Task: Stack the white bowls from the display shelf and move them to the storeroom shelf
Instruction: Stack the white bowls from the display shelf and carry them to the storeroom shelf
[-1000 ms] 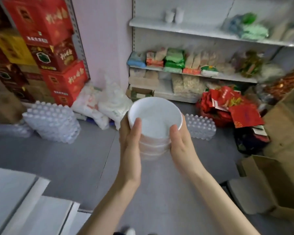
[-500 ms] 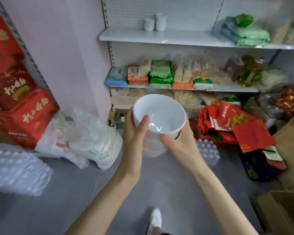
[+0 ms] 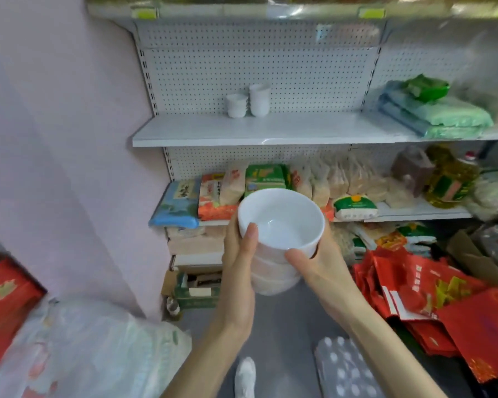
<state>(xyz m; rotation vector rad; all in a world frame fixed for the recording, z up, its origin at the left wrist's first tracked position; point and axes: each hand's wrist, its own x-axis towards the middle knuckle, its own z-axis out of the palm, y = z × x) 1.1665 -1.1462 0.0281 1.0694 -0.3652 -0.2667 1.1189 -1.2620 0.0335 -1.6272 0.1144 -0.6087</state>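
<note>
A stack of white bowls [image 3: 281,222] is held in front of me at chest height, between both hands. My left hand [image 3: 239,262] grips the stack's left side, thumb over the top bowl's rim. My right hand [image 3: 316,268] cups the right side, thumb against the top bowl's wall. Straight ahead stands the white storeroom shelf [image 3: 242,130] with a pegboard back. Two small stacks of white cups [image 3: 249,100] sit at its rear.
Green and blue packs [image 3: 434,113] lie on the shelf's right end. The lower shelf [image 3: 414,212] holds food bags and an oil bottle [image 3: 449,179]. On the floor are red bags [image 3: 431,305], a white sack [image 3: 84,349], a bottle pack [image 3: 345,369] and my shoe [image 3: 245,374].
I have walked closer to the shelf; it looms larger and higher. The stack of bowls stays gripped in both hands and has risen slightly toward the shelf.
</note>
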